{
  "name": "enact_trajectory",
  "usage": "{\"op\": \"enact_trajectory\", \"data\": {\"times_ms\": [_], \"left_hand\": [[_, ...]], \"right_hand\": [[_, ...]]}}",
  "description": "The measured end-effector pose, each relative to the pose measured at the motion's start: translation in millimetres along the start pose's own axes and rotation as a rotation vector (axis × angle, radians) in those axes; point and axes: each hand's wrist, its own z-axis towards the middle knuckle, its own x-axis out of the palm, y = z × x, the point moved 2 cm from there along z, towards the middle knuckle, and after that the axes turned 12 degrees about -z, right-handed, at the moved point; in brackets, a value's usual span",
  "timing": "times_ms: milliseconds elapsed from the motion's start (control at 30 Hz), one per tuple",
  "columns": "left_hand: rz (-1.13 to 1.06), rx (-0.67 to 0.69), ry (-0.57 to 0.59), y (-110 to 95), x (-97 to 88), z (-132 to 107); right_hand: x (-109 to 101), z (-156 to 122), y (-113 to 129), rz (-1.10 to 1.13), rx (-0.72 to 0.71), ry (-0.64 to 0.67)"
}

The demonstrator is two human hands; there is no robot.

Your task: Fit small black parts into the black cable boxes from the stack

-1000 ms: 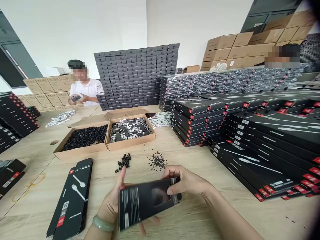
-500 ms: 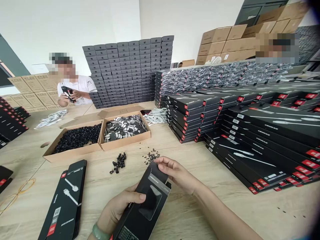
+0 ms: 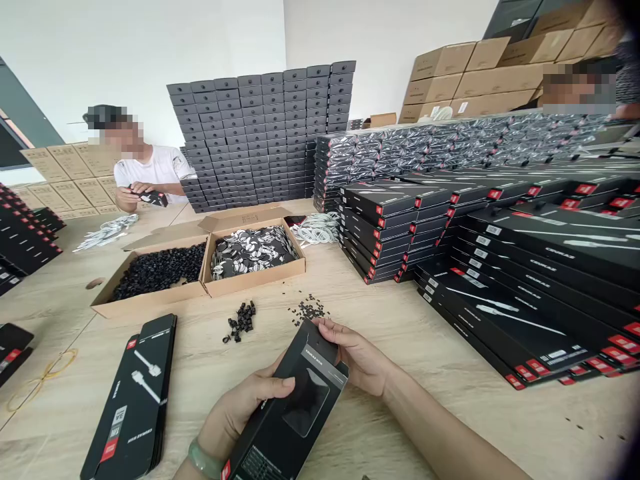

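Note:
My left hand point(image 3: 245, 403), with a pale green bangle point(image 3: 204, 459) on its wrist, grips the lower side of a black retail box point(image 3: 295, 407). The box has a clear window on its face and stands tilted towards me. My right hand point(image 3: 353, 353) pinches its top end between thumb and fingers. Nearest the box on the wooden table point(image 3: 380, 427) lie a small heap of black parts point(image 3: 241, 321) and a looser scatter of them point(image 3: 307, 309). A stack of flat black printed card sleeves point(image 3: 134, 393) lies to my left.
Two open cardboard trays point(image 3: 155, 298) hold black parts and printed black-and-white items. Tall stacks of black boxes point(image 3: 520, 293) fill the table's right side. A co-worker point(image 3: 147, 167) across the table handles a black box. Another person point(image 3: 577, 87) sits at the back right.
Since one second ago, the box has turned from lying sideways across my hands to standing lengthwise, its window towards me. My right hand has moved to its top end.

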Motion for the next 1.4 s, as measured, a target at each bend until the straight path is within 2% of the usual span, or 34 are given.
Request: {"op": "enact_trajectory", "data": {"times_ms": [67, 133, 267, 333, 533, 700, 767, 867, 933, 1000, 1067, 1167, 1267, 1400], "left_hand": [[-0.004, 0.002, -0.003, -1, 0.2, 0], [-0.010, -0.002, -0.003, -1, 0.5, 0], [-0.007, -0.004, -0.026, -2, 0.0, 3], [-0.011, -0.004, -0.027, -2, -0.9, 4], [-0.004, -0.010, -0.008, -3, 0.1, 5], [-0.025, -0.003, -0.001, -1, 3.5, 6], [-0.047, -0.005, 0.002, 2, 3.2, 9], [-0.125, -0.052, -0.029, 7, 0.9, 15], [-0.189, -0.060, -0.079, 8, -0.7, 18], [-0.225, -0.046, -0.106, 9, -0.9, 19], [-0.239, -0.049, -0.072, 9, 1.2, 19], [-0.255, -0.043, 0.038, 8, 7.1, 18], [-0.281, -0.022, 0.099, 9, 10.9, 19], [-0.305, -0.096, 0.091, 13, 5.8, 22]], "right_hand": [[1, 1, -1, -0.037, -0.018, -0.018], [0, 2, 1, -0.138, -0.101, -0.048], [-2, 2, 13, -0.529, -0.496, -0.230], [0, -1, 18, -0.750, -0.649, -0.304], [-2, -6, 20, -1.133, -0.813, -0.385], [-6, -5, 16, -1.372, -1.006, -0.338], [-4, -6, 16, -1.387, -1.013, -0.295], [-2, -3, 17, -1.277, -0.874, -0.229], [-8, 2, 18, -1.155, -0.779, -0.263], [-19, 10, 18, -1.073, -0.724, -0.376], [-30, 20, 16, -1.057, -0.658, -0.458], [-33, 39, 14, -1.092, -0.608, -0.402], [-12, 64, 15, -1.146, -0.641, -0.296], [32, 107, 12, -1.195, -0.623, -0.186]]}}
